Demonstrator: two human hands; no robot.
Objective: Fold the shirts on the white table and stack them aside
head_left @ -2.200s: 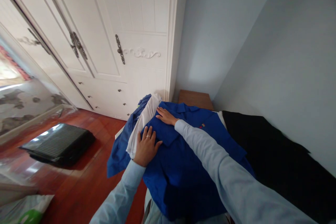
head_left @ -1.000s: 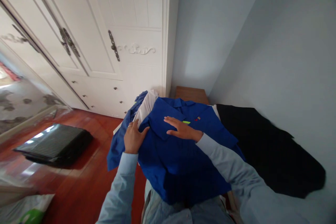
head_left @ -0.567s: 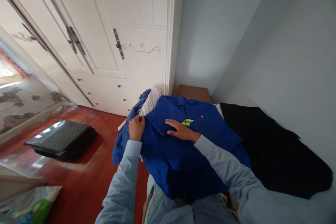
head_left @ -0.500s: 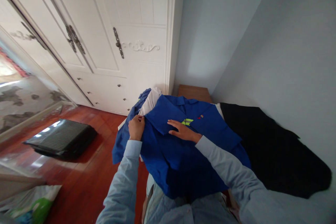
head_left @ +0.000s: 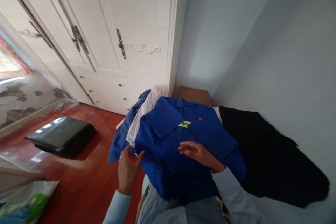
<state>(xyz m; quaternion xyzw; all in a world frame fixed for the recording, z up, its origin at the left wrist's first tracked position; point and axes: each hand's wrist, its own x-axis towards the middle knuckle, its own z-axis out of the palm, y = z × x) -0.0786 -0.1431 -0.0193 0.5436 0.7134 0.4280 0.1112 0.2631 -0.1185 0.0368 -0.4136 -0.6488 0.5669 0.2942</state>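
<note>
A blue work jacket (head_left: 168, 150) with a collar, a yellow-green reflective strip and a small red mark lies spread in front of my body. At its left edge is my left hand (head_left: 128, 169), thumb and fingers apart, the fingertips close to the cloth; I cannot tell if they touch it. My right hand (head_left: 198, 153) is over the front of the jacket, fingers stretched out, holding nothing. White cloth (head_left: 143, 115) and another blue garment (head_left: 118, 143) lie along the left side. Black cloth (head_left: 267, 154) spreads out to the right.
A white wardrobe (head_left: 147, 66) with dark handles stands ahead. Beside it, a brown wooden surface (head_left: 195, 95) shows in the wall corner. On the red wooden floor (head_left: 91, 182) lie a dark suitcase (head_left: 64, 134) and a white and green plastic bag (head_left: 34, 199) at left.
My left hand has let go of the jacket's left edge and come down toward me, opening. My right hand has moved right and nearer my body. The folded left part of the jacket now lies flatter.
</note>
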